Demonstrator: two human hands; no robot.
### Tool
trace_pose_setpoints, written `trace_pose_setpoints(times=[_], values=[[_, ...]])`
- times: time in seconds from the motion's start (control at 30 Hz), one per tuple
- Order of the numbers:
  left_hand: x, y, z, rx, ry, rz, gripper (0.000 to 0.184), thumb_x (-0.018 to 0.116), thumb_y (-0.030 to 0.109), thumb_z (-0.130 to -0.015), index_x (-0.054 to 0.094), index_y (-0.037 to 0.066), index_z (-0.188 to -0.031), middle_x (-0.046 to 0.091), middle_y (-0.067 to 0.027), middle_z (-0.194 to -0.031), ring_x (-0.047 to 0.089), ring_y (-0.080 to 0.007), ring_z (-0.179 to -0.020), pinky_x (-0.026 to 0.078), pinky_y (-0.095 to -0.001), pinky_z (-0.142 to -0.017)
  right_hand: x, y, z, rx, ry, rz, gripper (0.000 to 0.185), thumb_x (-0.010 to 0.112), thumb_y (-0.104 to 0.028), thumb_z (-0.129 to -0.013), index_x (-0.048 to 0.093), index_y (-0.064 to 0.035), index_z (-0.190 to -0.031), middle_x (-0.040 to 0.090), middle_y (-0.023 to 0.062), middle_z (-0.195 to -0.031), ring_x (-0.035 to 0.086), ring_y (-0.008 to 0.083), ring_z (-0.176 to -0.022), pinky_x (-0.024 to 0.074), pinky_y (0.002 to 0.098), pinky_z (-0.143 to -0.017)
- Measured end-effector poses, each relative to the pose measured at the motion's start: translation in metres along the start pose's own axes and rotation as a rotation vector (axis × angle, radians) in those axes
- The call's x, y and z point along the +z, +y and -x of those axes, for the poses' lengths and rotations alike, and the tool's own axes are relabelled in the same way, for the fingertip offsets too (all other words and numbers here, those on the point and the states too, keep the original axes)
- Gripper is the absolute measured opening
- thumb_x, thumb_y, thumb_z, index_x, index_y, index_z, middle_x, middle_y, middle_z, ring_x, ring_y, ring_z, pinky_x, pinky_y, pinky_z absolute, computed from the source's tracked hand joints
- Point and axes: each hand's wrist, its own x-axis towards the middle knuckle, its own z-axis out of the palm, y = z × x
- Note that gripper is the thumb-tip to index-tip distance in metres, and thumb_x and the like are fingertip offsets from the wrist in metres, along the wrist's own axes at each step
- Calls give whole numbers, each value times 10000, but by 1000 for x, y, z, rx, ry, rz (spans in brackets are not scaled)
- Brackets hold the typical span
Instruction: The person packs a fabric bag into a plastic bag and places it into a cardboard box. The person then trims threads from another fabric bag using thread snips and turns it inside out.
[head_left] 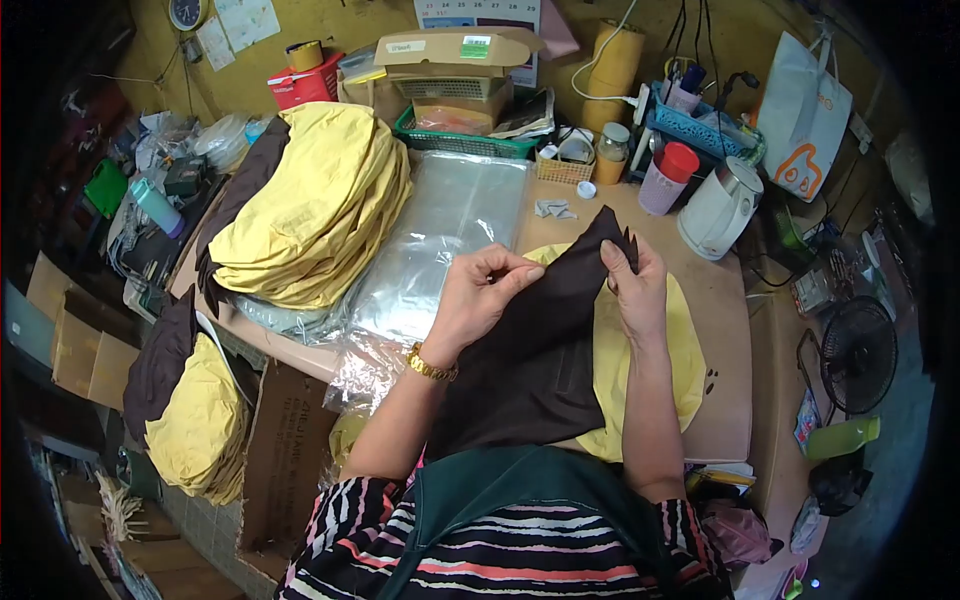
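Dark brown cloth (530, 360) hangs from both my hands over the table's near part, partly covering a yellow fabric piece (650, 370). My left hand (485, 290), with a gold watch on its wrist, pinches the upper left edge of the dark cloth. Thumb on top, my right hand (635, 280) holds the cloth near its upper corner, where several folded points stick up. Left of them lies a stack of clear plastic bags (450, 220). A tall pile of yellow and dark fabric pieces (310, 200) stands farther left.
Behind are a green basket (465, 145) with boxes, a jar (612, 150), a pink cup with red lid (665, 180) and a white kettle (720, 210). At lower left are a cardboard box (285, 460) and another fabric pile (195, 410). A black fan (858, 355) is at right.
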Motion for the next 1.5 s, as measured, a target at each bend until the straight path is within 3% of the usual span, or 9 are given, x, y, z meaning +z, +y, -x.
trace_pose_setpoints(times=[0.33,0.43,0.5,0.6,0.9,1.0,1.1,1.27,1.5], values=[[-30,-19,5,-36,304,163,280,633,245,-929,644,-13,-821,517,50,-633,409,-71,-583,405,-214,-591,-11,-2,1,44,61,-57,197,661,-215,-921,562,-92,-803,436,-93,-637,336,8,-530,241,204,-476],[-11,-5,12,201,141,-307,259,681,227,-900,668,-15,-806,538,63,-646,434,-43,-602,403,-208,-580,-8,1,1,46,34,-59,199,662,-219,-920,563,-93,-801,435,-93,-632,343,9,-536,249,204,-483],[-13,-6,13,-110,-147,-30,188,732,166,-851,678,-6,-799,557,40,-698,455,-43,-627,374,-203,-578,-10,2,0,41,27,-55,202,665,-223,-918,564,-93,-801,436,-93,-629,348,9,-541,254,205,-487],[-22,-7,14,-195,-88,-41,179,735,143,-845,683,-19,-789,569,27,-695,459,-34,-625,377,-209,-566,-13,2,0,25,35,-18,212,670,-232,-914,561,-93,-798,438,-90,-628,359,11,-549,265,205,-495],[-48,-16,20,-133,0,43,214,634,222,-932,667,20,-867,643,9,-750,548,-47,-621,441,-192,-561,-7,7,1,25,5,-11,215,668,-234,-915,556,-95,-795,441,-86,-621,367,11,-545,271,196,-497],[-40,-7,23,-305,-89,723,221,533,205,-984,582,-10,-1000,659,-104,-964,686,-184,-889,576,-270,-761,-4,13,-1,74,-50,-15,206,662,-229,-920,580,-61,-835,487,-68,-681,427,17,-598,329,199,-521],[-39,-17,25,-341,-161,944,234,519,183,-986,569,-46,-981,636,-167,-1020,654,-283,-1040,568,-333,-888,15,10,1,-101,96,53,202,674,-223,-907,615,-31,-928,544,-9,-779,517,64,-674,410,243,-574],[-30,-6,28,-380,-110,1013,253,527,186,-983,560,-65,-980,638,-189,-1005,622,-318,-1097,554,-368,-925,36,-35,33,-449,24,821,231,737,-160,-800,660,-78,-1003,540,84,-861,600,255,-727,476,367,-654],[-29,-12,29,-343,-119,983,243,524,199,-986,569,-40,-983,653,-173,-981,671,-258,-983,563,-348,-893,53,-43,41,-762,-87,987,266,781,-133,-652,643,-111,-878,507,21,-779,558,187,-649,379,331,-564]])
